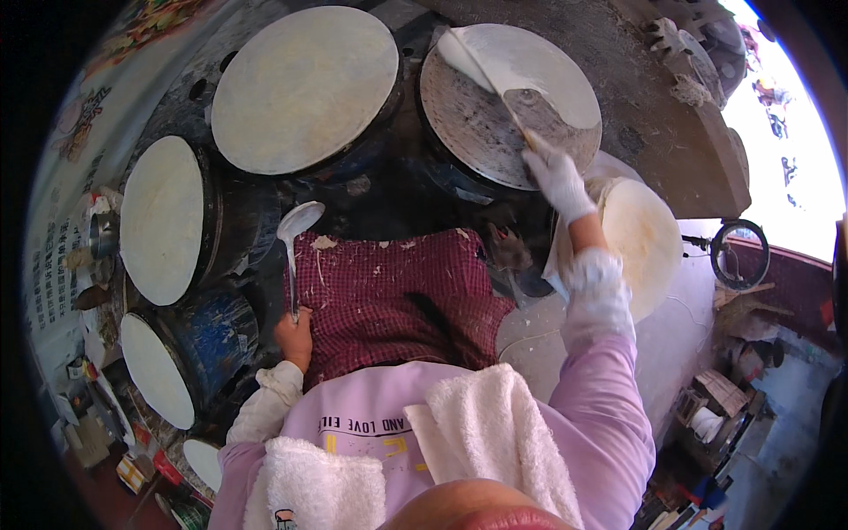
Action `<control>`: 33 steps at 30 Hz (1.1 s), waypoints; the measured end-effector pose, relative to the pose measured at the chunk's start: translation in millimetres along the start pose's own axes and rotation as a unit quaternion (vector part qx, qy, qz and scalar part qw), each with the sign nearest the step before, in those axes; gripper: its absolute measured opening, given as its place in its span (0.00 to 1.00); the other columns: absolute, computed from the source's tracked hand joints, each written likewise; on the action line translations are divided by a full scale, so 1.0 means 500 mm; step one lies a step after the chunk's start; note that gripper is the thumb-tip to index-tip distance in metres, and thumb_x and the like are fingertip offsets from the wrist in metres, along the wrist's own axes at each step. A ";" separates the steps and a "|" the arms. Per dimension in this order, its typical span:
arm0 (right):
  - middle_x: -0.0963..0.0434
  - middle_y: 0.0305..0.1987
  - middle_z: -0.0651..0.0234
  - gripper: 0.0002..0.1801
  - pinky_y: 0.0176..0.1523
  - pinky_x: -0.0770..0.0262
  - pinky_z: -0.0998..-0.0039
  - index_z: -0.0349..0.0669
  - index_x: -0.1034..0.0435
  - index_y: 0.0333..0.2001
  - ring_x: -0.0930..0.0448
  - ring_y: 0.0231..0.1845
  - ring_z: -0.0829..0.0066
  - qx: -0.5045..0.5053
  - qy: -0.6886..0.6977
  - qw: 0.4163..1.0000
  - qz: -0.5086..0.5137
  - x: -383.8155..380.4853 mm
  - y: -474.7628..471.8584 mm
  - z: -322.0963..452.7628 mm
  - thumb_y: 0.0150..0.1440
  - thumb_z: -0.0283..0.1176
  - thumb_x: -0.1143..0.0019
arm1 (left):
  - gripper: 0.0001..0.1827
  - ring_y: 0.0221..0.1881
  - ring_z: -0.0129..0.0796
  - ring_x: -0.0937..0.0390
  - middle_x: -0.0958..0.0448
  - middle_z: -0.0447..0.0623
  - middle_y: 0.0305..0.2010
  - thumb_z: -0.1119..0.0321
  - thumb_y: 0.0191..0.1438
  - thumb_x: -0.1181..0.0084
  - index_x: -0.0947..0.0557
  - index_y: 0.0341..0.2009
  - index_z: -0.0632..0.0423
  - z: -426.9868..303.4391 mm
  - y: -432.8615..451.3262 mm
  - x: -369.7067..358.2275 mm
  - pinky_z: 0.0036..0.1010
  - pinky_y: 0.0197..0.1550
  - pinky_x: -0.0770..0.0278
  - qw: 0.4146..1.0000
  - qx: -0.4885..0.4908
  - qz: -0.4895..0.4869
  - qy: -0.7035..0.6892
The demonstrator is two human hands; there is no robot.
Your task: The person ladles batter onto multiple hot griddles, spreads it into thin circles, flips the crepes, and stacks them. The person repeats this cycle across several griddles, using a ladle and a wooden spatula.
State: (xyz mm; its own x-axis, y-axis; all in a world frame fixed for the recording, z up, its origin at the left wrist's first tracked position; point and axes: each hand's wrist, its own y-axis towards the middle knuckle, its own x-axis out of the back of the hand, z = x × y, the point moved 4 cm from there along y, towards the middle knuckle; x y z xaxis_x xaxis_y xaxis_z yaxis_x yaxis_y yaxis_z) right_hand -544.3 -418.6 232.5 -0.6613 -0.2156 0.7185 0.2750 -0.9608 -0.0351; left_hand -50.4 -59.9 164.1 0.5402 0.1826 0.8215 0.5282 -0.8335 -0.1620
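My left hand (293,338) is bare and grips the handle of a metal ladle (303,220) with pale batter on its bowl, above my checked apron (397,291). In a white glove, my right hand (560,179) holds a long thin wooden spreading stick (507,106). This stick reaches across a round dark griddle (464,122). White batter (546,69) covers the far and right part of that griddle; its near left surface is bare. Under my right forearm lies a stack of thin round pancakes (642,238), partly hidden by the arm.
Several other drum-mounted griddles curve round to my left, covered in pale sheets: a large one (305,89), a second (162,218) and a lower one (157,371). A metal pot (103,235) stands at far left. A ring light (740,255) stands at right, beyond the pancakes.
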 end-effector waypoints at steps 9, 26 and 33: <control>0.20 0.51 0.44 0.26 0.59 0.25 0.60 0.43 0.28 0.62 0.21 0.56 0.46 -0.037 -0.130 0.990 -0.043 0.091 0.188 0.013 0.64 0.42 0.45 | 0.12 0.31 0.55 0.18 0.19 0.61 0.28 0.59 0.56 0.40 0.11 0.32 0.52 0.020 0.001 -0.012 0.43 0.34 0.25 1.000 0.022 0.004 -0.008; 0.18 0.38 0.65 0.26 0.41 0.25 0.74 0.42 0.30 0.66 0.20 0.36 0.75 -0.116 0.134 0.982 -0.066 -0.006 -0.093 -0.030 0.67 0.39 0.45 | 0.14 0.32 0.58 0.19 0.19 0.61 0.29 0.57 0.59 0.42 0.11 0.33 0.52 -0.008 0.009 -0.007 0.44 0.36 0.25 0.999 -0.006 0.032 0.005; 0.29 0.24 0.80 0.30 0.20 0.43 0.81 0.44 0.29 0.66 0.35 0.17 0.88 -0.255 0.385 0.887 -0.009 -0.073 -0.222 0.028 0.60 0.34 0.34 | 0.15 0.32 0.59 0.20 0.19 0.62 0.29 0.57 0.59 0.42 0.12 0.33 0.54 0.016 -0.010 -0.018 0.46 0.36 0.25 0.999 -0.034 -0.009 -0.008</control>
State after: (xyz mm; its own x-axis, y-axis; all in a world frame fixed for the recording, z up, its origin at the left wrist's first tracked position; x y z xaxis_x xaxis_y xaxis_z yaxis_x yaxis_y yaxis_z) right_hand -540.9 -301.5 219.9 -0.9970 -0.0652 0.0410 0.0377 -0.8773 -0.4784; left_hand -52.7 -53.2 153.4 0.5409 0.2061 0.8154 0.4928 -0.8634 -0.1087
